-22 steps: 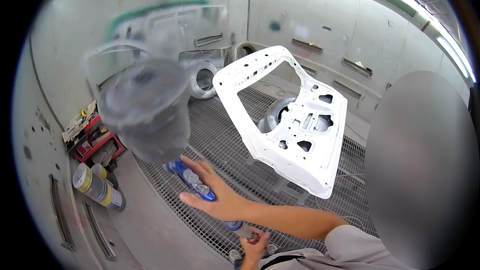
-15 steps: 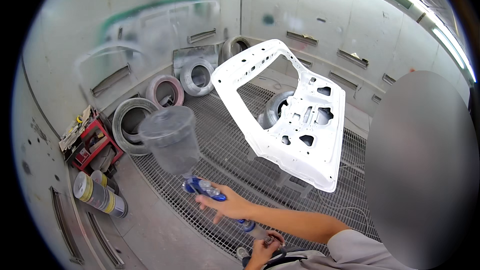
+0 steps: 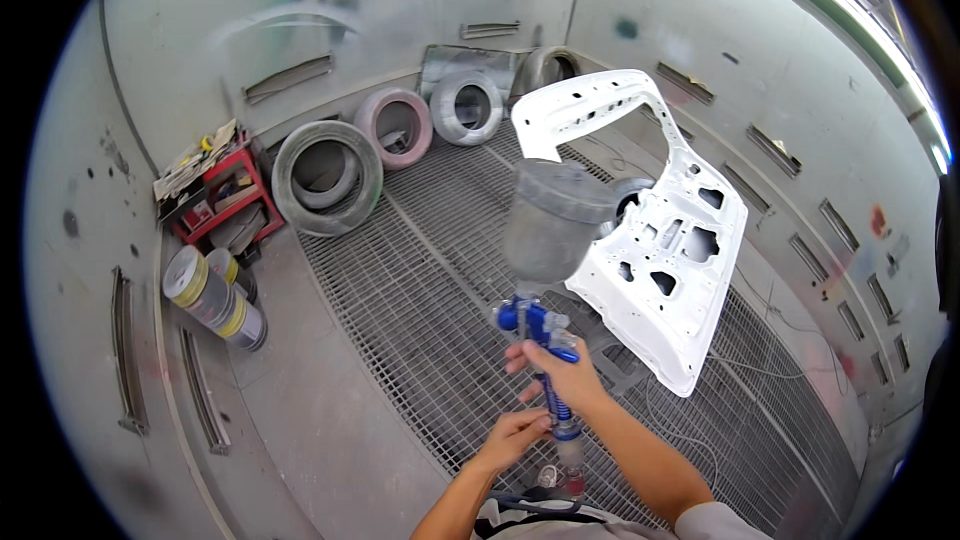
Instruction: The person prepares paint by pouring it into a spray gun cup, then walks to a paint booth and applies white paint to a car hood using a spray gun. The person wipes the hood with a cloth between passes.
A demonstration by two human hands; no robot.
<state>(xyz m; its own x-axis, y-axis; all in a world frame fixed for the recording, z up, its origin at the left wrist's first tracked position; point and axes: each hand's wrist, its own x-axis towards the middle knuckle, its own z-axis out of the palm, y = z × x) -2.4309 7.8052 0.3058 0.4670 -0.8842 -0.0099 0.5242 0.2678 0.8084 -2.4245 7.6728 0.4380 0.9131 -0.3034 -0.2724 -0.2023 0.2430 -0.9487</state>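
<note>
The right hand [image 3: 578, 378] is wrapped round the handle of a blue spray gun [image 3: 538, 323], its thumb on the near side and its fingers curled in front. The left hand [image 3: 512, 440] is close below, its fingertips at the lower part of the handle; whether they pinch it or only touch it, I cannot tell. The gun is upright in the middle of the view, above the grate [image 3: 400, 270], with a grey cup [image 3: 550, 235] on top and a clear cylinder [image 3: 570, 452] at its foot. Beyond and to the right, a white door [image 3: 680, 335] leans at a slant over the grate, partly hidden by the cup; its window opening and several dark holes show. A thin hose [image 3: 712, 455] curves over the grate on the right. Along the far wall [image 3: 420, 10] stand a large grey tyre [image 3: 287, 180], a pink tyre [image 3: 420, 133] and a silver tyre [image 3: 490, 110]. On the left are a red cart [image 3: 267, 210], loaded with odds and ends, and grey cans [image 3: 212, 298] with yellow bands on the floor [image 3: 300, 420].
</note>
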